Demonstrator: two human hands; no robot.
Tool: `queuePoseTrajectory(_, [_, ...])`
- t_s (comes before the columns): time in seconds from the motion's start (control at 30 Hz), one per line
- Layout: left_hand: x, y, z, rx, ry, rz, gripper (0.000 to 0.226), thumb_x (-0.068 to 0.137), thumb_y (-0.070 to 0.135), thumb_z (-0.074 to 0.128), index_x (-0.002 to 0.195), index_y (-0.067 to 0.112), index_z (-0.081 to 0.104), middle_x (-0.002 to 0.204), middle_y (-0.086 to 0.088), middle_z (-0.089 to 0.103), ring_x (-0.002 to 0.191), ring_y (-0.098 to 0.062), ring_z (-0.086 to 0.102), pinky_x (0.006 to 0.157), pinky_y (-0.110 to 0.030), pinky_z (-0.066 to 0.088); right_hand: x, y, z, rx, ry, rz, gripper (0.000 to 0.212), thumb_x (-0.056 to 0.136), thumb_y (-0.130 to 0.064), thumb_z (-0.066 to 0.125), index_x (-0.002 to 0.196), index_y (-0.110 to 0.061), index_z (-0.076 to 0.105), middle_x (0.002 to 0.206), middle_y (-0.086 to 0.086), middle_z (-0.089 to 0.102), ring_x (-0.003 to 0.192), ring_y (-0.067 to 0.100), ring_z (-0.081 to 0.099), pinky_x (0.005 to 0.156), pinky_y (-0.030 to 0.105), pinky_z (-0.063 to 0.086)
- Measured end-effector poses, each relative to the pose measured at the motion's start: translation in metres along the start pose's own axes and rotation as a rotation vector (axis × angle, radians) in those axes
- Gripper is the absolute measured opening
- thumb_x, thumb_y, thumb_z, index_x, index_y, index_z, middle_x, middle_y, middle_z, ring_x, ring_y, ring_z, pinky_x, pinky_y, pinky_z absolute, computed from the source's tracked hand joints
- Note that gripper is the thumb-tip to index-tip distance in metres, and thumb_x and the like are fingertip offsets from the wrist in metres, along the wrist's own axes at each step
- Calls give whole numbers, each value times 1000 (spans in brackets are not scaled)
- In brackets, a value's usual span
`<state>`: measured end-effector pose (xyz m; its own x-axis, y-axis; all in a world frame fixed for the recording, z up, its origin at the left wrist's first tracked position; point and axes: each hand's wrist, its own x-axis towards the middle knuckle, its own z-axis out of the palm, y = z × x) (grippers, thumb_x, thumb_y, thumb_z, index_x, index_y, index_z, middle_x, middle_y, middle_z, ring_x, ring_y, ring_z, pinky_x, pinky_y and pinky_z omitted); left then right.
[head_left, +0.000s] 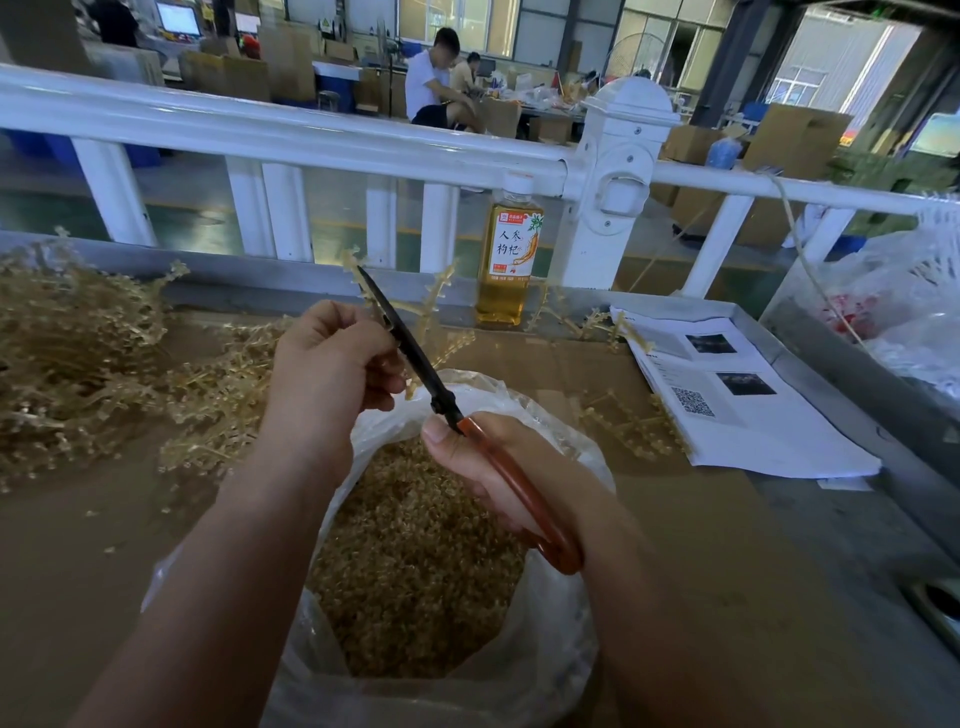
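The scissors (444, 403) lie on a diagonal at mid-frame. Their orange handles sit low right in the right hand (491, 470), whose fingers and thumb clamp round them, and the black blades are together, pointing to the upper left. The left hand (327, 364), fingers curled on a pale plastic sprig (435, 297), sits just beside the blades, above the open bag (558, 434).

cardboard-topped table (701, 545) bears sprigs (78, 364), bottle (508, 254), papers (753, 415), plastic bag (561, 649).

Most of the sprig (435, 293) is hidden in the left hand (332, 364); the right hand (483, 467) covers the loops of the scissors (524, 493); the bag (550, 670) runs off frame.
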<state>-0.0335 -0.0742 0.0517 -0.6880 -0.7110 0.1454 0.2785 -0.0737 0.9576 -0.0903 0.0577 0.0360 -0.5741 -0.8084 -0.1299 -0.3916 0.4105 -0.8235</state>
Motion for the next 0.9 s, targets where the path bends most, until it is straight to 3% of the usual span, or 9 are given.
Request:
queuePoseTrajectory(0.13, [-2,-1,2,63,7,49,24,86,-3,49,69,13,48,45,4,58,41,-10,53,41,-17,42,0,0,3,-73,2,-26,61,56,-82,26,73,-27,47,39,-24,48,33,-10,43,42,13,36])
queuePoseTrajectory(0.27, [-1,0,-3,114,24,51,25,85,-1,53,64,12,53,49,3,58,45,-8,53,44,-16,42,1,0,1,-93,20,-60,57,55,-83,25,63,-29,42,37,-20,46,33,-9,42,54,20,32])
queuePoseTrajectory(0.4, [5,6,-15,7,-79,-108,23,84,-3,52,65,8,56,45,2,55,42,-8,51,42,-14,41,-5,-5,1,-36,-33,-48,42,71,-74,31,62,-35,41,37,-26,45,34,-12,42,55,18,30])
queuePoseTrajectory(0.5, [4,8,-17,-66,-153,-174,20,85,-2,51,68,6,57,46,1,56,41,-8,53,43,-14,45,-9,-8,-1,68,-71,-8,31,88,-59,37,69,-35,42,52,-14,47,41,-4,42,52,15,28])
queuePoseTrajectory(0.63, [3,8,-14,-116,-181,-205,19,85,-2,51,68,6,58,47,0,57,42,-8,54,44,-15,47,-9,-13,-5,194,-88,37,33,94,-46,39,66,-28,41,62,-9,40,36,-3,42,45,14,31])
queuePoseTrajectory(0.9, [0,7,-10,-75,-162,-167,17,83,-2,54,68,4,59,46,0,57,40,-8,54,43,-16,47,-10,-18,-3,102,-77,16,39,92,-52,33,65,-24,41,58,-3,39,34,2,42,43,14,32])
